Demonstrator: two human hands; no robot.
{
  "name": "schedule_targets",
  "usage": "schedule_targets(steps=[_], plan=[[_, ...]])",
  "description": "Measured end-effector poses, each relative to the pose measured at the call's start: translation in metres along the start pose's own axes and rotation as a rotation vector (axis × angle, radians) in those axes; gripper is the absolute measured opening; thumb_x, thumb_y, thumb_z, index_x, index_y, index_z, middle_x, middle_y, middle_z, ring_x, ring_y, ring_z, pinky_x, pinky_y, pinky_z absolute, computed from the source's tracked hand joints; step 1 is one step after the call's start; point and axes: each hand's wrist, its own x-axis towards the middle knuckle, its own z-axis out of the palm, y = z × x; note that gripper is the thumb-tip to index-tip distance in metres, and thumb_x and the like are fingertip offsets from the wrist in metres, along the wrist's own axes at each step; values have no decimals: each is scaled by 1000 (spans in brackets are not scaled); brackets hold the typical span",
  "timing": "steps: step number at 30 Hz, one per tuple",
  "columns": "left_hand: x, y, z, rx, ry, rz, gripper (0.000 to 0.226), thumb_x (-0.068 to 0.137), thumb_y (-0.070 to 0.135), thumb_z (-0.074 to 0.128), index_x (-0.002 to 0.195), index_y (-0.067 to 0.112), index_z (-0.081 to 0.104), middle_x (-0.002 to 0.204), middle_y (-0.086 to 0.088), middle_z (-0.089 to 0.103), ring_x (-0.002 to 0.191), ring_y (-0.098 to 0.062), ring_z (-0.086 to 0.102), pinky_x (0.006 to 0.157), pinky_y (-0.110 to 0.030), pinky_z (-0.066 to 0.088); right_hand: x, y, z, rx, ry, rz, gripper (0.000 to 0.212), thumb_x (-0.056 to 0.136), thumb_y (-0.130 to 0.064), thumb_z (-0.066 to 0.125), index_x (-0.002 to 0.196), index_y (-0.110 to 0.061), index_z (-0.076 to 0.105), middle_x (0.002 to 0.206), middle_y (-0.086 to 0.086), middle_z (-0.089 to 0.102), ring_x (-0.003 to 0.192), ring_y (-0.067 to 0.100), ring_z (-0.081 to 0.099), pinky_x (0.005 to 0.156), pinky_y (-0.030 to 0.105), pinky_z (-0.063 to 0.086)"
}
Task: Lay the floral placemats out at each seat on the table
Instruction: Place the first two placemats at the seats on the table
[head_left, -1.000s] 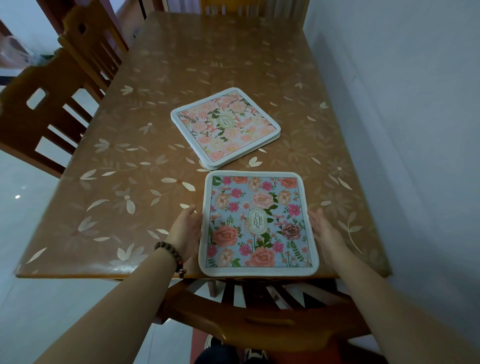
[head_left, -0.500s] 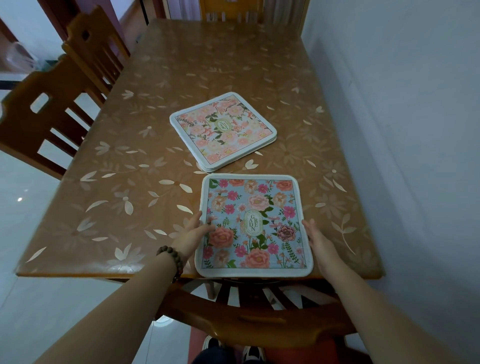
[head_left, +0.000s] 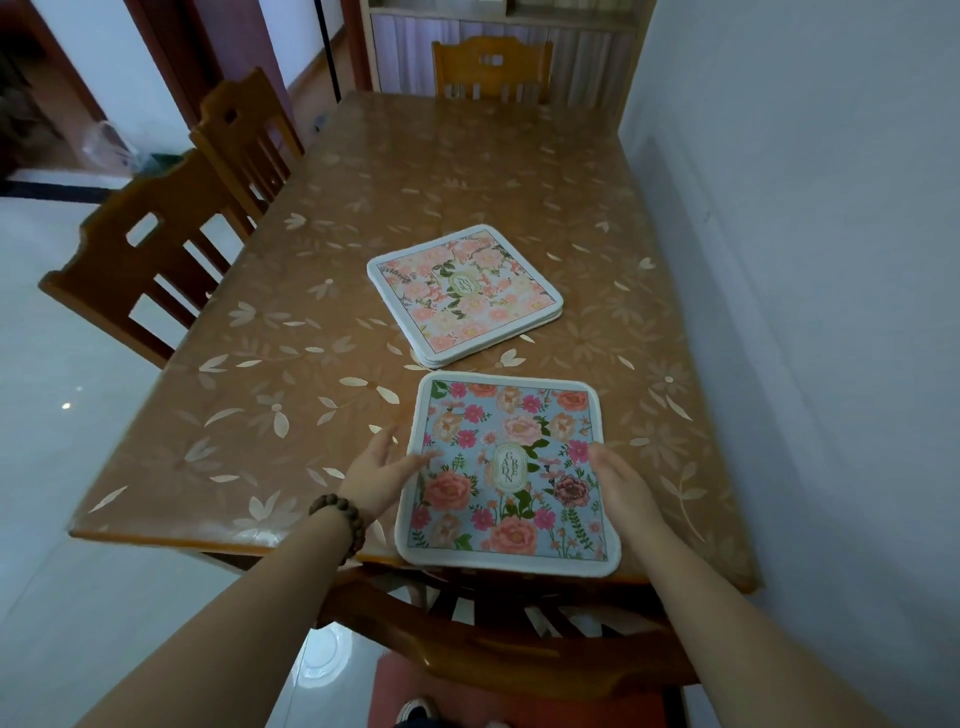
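Note:
A blue floral placemat (head_left: 511, 441) lies flat at the near end of the brown table (head_left: 260, 415), its front edge just over the table's rim. My left hand (head_left: 379, 473) rests at its left edge, fingers spread, fingertips on the mat. My right hand (head_left: 623, 488) lies over its right edge, fingers apart. Neither hand grips the mat. Beyond it a small stack of pink floral placemats (head_left: 465, 293) sits skewed near the table's middle.
Two wooden chairs (head_left: 150, 260) stand along the table's left side, one chair (head_left: 491, 67) at the far end, and a chair back (head_left: 493, 639) right below my arms. A white wall (head_left: 805, 260) runs close along the table's right side.
Both hands have slid inward from beside the blue placemat onto its edges. The view has tilted up, showing the far end of the table. The mat has barely shifted.

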Motion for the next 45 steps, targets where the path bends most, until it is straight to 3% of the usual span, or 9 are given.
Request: schedule_targets(steps=[3,7,13,18,23,32,40,45], plan=[[-13,6,-12,30,108,71,72,85,44,59,146,24,26,151,-7,33,131,-25,38,98,-40,37,-5,-19,18,-97,13,-121,54,95,-54,37,143,-28,41,146,-2,44,120,14,52,96,34,46],[-31,4,-43,128,245,123,67,88,44,56,146,24,29,150,-2,36,133,-23,38,107,-44,34,-5,-39,53,-325,-36,-232,55,96,-53,36,144,-27,38,153,1,35,138,22,35,111,45,30],[-55,-23,-97,288,408,75,66,89,52,49,145,22,32,147,-4,41,129,-24,43,100,-37,36,-8,-66,123,-520,-140,-317,58,96,-52,34,146,-22,35,151,4,38,137,24,35,112,48,31],[-61,-49,-143,328,474,39,60,90,48,47,142,21,36,137,-7,52,110,-21,56,88,-32,42,-12,-87,190,-602,-167,-344,59,95,-53,34,145,-20,37,151,5,37,137,26,35,110,44,29],[-39,-75,-200,345,414,20,60,90,50,45,143,25,33,127,-12,59,112,-28,57,90,-38,48,-8,-109,271,-696,-181,-356,60,96,-53,33,145,-18,37,151,5,39,138,26,36,113,43,29],[33,-122,-333,532,194,185,59,90,49,43,142,21,36,145,-7,43,128,-29,42,105,-41,35,-15,-149,455,-657,6,-259,50,97,-45,37,135,-16,50,138,10,52,127,30,45,103,43,41],[85,-108,-410,661,16,404,60,91,49,42,144,23,32,141,-7,45,126,-28,43,105,-41,37,-21,-184,500,-657,245,-103,53,97,-47,35,140,-16,44,145,9,46,134,30,39,110,45,33],[148,-90,-429,765,-63,530,61,91,47,42,143,18,32,147,-8,40,134,-26,34,111,-38,28,15,-200,518,-595,358,-48,54,97,-45,37,141,-13,43,145,12,44,135,30,38,111,45,32]])
